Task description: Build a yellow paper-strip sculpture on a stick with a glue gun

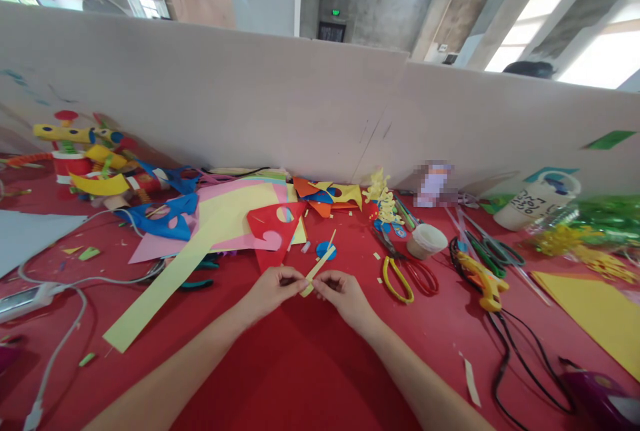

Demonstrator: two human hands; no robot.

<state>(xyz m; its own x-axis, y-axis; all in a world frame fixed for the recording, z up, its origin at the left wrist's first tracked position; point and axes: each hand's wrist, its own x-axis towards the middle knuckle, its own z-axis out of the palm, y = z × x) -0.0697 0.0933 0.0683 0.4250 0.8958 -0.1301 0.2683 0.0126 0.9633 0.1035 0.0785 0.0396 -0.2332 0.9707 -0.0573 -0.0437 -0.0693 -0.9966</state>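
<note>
Both my hands meet at the middle of the red table. My left hand (277, 289) pinches one side of a narrow pale yellow strip (321, 263), and my right hand (345, 292) pinches the other side near its lower end. The strip slants up and to the right from my fingertips; whether it is paper or foam I cannot tell. A thin stick-like piece (333, 239) shows at its upper end. Just behind lies a blue disc (327, 251). To the left of the strip is a red mask-shaped cutout (273, 234) with eye holes.
A long pale yellow strip (155, 297) and coloured sheets (225, 207) lie left. Yellow-and-red-handled scissors (399, 281), a white cup (427, 241) and a yellow glue gun (485, 277) with a black cord are right. A white cable (75, 324) crosses the left side. A pale partition (250, 97) stands behind.
</note>
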